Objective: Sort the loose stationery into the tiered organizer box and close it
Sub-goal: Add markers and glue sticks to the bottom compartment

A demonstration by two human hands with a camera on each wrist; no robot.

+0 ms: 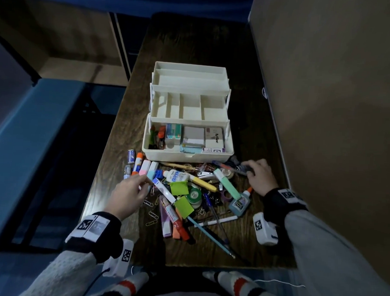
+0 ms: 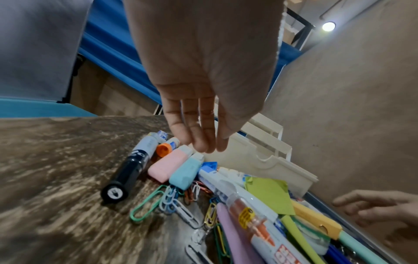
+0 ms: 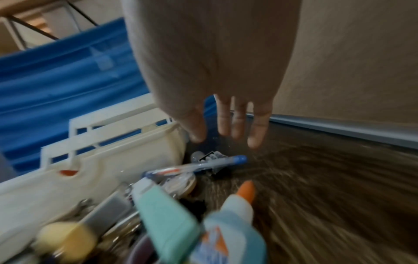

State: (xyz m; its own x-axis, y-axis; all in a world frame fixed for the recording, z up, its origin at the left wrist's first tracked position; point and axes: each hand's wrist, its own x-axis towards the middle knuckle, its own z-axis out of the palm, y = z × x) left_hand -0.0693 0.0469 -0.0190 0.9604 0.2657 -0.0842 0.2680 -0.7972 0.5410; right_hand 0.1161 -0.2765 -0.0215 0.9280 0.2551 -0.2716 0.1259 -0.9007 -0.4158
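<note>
While both hands, left hand (image 1: 129,193) and right hand (image 1: 258,176), hover slack-fingered and empty over the stationery pile (image 1: 187,192), sorting is mid-way; next comes picking something for the organizer box (image 1: 187,155).

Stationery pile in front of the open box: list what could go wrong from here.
1. The right hand reaches for a pen near the table edge; a nudge may roll it off.
2. Paper clips lie tangled; lifting one may drag others.
3. The glue bottle lies under a green highlighter; pulling either may shift the heap.
</note>
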